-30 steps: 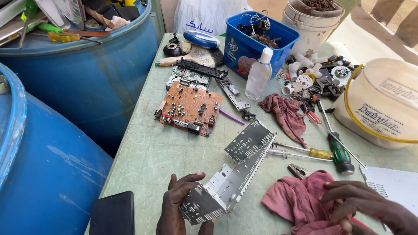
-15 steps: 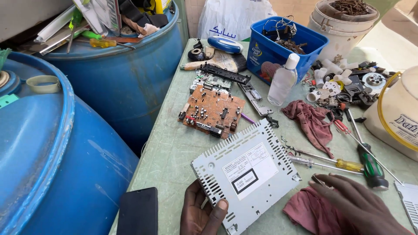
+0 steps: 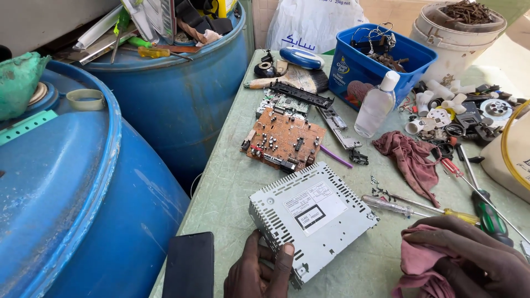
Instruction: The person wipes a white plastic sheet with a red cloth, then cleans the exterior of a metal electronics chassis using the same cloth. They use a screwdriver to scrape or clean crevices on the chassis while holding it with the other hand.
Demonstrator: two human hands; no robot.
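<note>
Left hand [image 3: 258, 273] grips metal casing [image 3: 312, 218] near table edge [image 3: 207, 187].

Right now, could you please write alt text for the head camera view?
A left hand grips the near corner of a grey metal car-stereo casing on a green table; the right hand rests on a pink rag. Behind lie a brown circuit board and screwdrivers.

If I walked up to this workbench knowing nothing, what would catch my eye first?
Probably the grey metal box lying flat at the near edge of the green table, steadied by the left hand while the right hand rests on a pink rag. Behind it lies an orange circuit board, and huge blue barrels crowd the left.
</note>
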